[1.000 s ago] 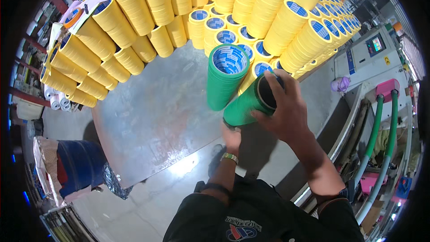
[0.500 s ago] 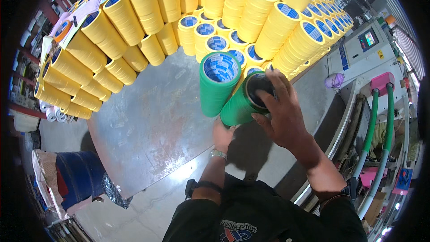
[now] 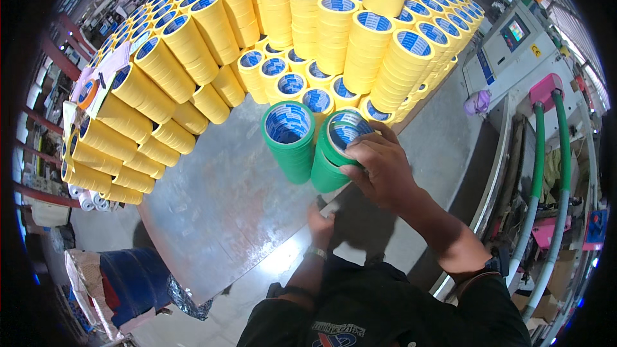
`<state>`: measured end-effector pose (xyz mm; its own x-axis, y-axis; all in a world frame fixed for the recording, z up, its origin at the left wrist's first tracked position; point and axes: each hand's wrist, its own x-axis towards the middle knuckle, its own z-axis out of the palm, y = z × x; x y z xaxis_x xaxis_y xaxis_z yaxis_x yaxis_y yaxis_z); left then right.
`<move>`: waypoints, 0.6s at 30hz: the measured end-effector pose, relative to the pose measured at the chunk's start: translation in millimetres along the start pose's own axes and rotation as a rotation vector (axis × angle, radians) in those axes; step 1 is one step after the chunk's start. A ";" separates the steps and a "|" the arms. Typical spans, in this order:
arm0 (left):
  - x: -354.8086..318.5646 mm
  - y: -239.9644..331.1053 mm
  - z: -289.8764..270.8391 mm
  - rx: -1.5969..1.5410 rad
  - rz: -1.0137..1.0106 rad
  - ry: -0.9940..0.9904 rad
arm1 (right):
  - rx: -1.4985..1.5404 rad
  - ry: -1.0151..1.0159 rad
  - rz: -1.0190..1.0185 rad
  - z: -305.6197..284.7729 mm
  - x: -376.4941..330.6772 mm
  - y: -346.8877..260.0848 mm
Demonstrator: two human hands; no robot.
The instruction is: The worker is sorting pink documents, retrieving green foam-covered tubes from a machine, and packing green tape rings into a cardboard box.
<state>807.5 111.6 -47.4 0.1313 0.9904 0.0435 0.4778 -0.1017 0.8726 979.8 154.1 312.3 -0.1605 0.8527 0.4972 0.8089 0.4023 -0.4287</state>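
Since the earlier frame the green stack of tape rolls point(image 3: 326, 170) has come nearer upright, and my left hand point(image 3: 319, 223) has dropped away from its base. My right hand point(image 3: 385, 167) has that stack by the top: the grip pinches its rim, thumb on the near side, fingers over the far side. The stack is just beside a second green stack point(image 3: 289, 157), close to the near edge of the metal bench point(image 3: 218, 186); I cannot tell whether its base sits fully on the surface. My left grip is apart from the stack, but I cannot tell how spread its fingers are.

I judge this to be the placing step, the stack being squared up next to its neighbour. Letting go would call for a settled base and fingers eased off evenly, so the rolls don't tip.

Beyond both stand rows of yellow stacks point(image 3: 369, 45). To the right is a machine point(image 3: 495, 58) with a small screen.
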 end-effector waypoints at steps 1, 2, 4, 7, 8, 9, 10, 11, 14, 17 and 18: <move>-7.1 2.8 -4.2 -0.017 -0.011 -0.064 | -0.053 0.079 -0.007 -1.6 -1.3 0.1; -15.2 -0.2 -13.1 -0.026 -0.026 -0.115 | -0.094 0.158 -0.023 -2.1 -0.3 -3.2; -29.6 -7.5 -17.9 0.021 0.059 -0.092 | -0.098 0.237 0.005 -12.0 4.5 -3.2; -36.9 5.4 -18.1 0.084 -0.101 -0.269 | -0.107 0.363 0.117 -30.3 -13.6 11.5; -34.6 5.8 -17.3 0.092 -0.075 -0.295 | -0.088 0.405 0.189 -36.8 -25.8 20.0; -34.6 9.1 -10.7 0.081 -0.095 -0.339 | -0.102 0.396 0.271 -45.9 -44.1 29.8; -34.2 13.5 -2.2 0.072 -0.108 -0.392 | -0.145 0.428 0.310 -48.5 -62.6 39.9; -34.8 18.6 7.9 0.000 -0.117 -0.453 | -0.108 0.458 0.438 -51.7 -87.0 47.8; -43.5 4.9 32.4 -0.005 0.085 -0.660 | 0.049 0.518 0.789 -60.2 -170.9 61.1; -50.7 46.7 69.7 -0.052 -0.004 -0.891 | 0.089 0.594 1.181 -59.1 -311.2 68.2; -59.8 49.1 84.8 -0.020 -0.043 -0.937 | 0.143 0.584 1.337 -51.9 -367.7 60.4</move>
<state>896.8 39.5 -48.5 0.7640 0.5133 -0.3908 0.4846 -0.0567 0.8729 1117.1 -152.4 142.8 0.9225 0.3703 -0.1089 0.1009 -0.5037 -0.8579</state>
